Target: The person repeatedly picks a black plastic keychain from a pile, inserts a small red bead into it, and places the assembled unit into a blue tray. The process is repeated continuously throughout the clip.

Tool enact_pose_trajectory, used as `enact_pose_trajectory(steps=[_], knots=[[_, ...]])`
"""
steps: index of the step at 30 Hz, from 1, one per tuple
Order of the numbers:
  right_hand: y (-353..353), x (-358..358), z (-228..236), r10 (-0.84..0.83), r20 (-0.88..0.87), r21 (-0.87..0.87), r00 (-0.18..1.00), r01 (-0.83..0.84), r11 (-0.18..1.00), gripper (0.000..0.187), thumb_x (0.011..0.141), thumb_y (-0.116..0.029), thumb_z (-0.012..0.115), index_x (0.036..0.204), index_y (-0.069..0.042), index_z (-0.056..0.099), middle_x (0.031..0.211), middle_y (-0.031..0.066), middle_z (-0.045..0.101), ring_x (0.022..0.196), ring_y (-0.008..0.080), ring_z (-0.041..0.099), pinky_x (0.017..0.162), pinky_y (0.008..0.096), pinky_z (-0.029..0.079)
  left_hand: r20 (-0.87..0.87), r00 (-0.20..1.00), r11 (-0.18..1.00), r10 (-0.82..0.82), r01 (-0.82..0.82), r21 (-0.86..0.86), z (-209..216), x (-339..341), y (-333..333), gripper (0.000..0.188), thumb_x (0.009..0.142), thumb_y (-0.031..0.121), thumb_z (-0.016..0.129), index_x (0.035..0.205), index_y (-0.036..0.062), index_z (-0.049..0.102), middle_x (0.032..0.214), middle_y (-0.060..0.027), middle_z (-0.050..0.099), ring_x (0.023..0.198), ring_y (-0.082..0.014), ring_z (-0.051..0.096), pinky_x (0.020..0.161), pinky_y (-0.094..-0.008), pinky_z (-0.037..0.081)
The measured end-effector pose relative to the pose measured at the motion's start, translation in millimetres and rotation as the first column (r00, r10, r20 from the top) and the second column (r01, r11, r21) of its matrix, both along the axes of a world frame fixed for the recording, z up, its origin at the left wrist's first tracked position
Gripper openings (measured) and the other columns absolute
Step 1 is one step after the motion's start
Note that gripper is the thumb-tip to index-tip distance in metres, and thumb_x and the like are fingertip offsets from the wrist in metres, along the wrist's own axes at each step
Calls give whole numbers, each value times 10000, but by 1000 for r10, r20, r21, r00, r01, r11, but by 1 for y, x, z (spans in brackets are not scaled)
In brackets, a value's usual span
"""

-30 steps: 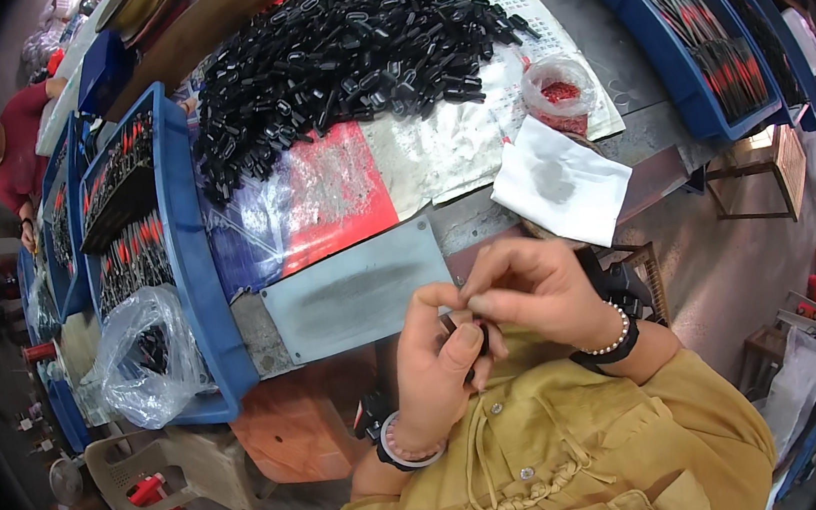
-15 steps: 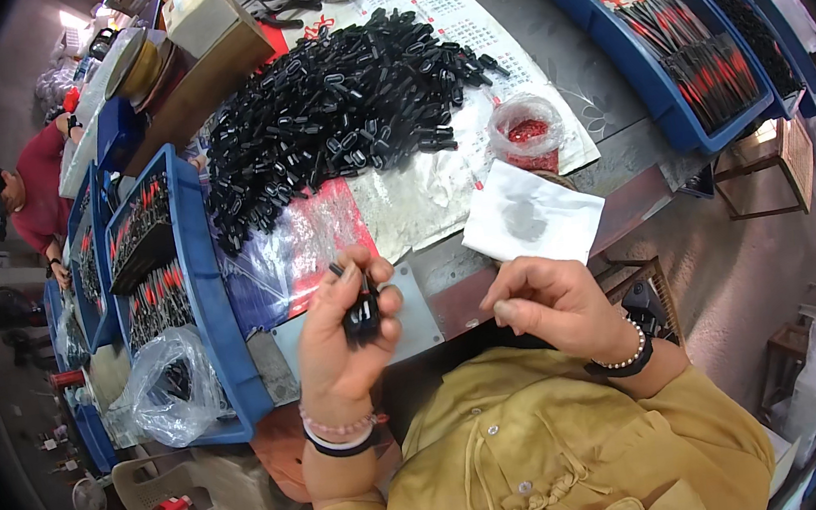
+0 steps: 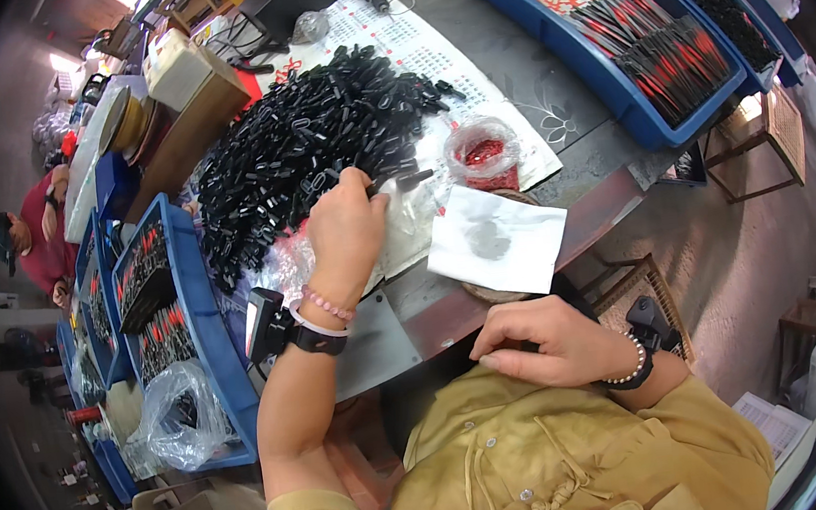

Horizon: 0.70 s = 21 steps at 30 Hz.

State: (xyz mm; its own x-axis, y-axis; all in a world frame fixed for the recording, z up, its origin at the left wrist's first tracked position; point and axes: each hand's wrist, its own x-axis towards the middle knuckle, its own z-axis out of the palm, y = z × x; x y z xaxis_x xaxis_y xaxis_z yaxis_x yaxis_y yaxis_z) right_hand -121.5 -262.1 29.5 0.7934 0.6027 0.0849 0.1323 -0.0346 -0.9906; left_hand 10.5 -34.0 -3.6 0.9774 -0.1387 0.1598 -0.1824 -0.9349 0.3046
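My left hand (image 3: 349, 226) reaches over the near edge of a large pile of small, glossy black plastic pieces (image 3: 313, 125). Its fingers point down and away from me, mostly hidden by the back of the hand, so what they hold cannot be made out. Just right of its fingertips lies a single black piece (image 3: 415, 181) on the white paper. My right hand (image 3: 549, 340) hovers in front of my body, near the table edge, with fingers curled in against the thumb. Anything inside that curl is hidden.
A white paper (image 3: 497, 245) with a grey smudge overhangs the table edge. Behind it stands a plastic-lined tub (image 3: 482, 151) of red bits. Blue trays (image 3: 600, 82) of black-and-red parts stand right, and another blue tray (image 3: 195, 309) left. A person (image 3: 47, 226) is far left.
My left hand has moved forward from the table's front edge to the pile; the black piece it held is out of sight. My right hand has dropped slightly nearer my body. The view has shifted.
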Motion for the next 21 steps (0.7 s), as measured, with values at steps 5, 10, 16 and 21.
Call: enact_pose_trajectory(steps=[5,10,16,21], knots=[[-31,25,17,-244,226,-95,943,270,958,104,837,-66,636,909,8,627,818,125,637,727,254,633,665,307,496,3,1000,999,22,-22,38,-10,2,10,259,799,234,706,910,19,613,773,-183,659,735,-360,642,666,-430,495],[-39,91,16,-345,460,-258,818,494,830,106,823,-56,612,891,24,621,809,140,613,692,244,600,647,304,473,-28,1000,998,-3,2,-63,-2,-7,17,243,810,210,693,888,-10,625,740,-179,648,692,-331,637,631,-398,490],[-16,153,-8,39,586,-635,810,428,642,125,746,-66,584,830,-12,661,815,170,646,788,354,624,694,425,495,-328,942,644,-73,-207,-736,38,-64,28,149,877,146,645,886,1,612,650,7,562,525,-47,497,461,-211,370],[0,164,-11,198,492,-808,848,360,466,174,700,-47,563,808,-58,699,812,160,673,824,358,642,708,440,496,-514,832,232,-210,-469,-852,53,-117,42,130,883,101,635,976,32,576,787,-53,641,531,-64,507,460,-199,387]])
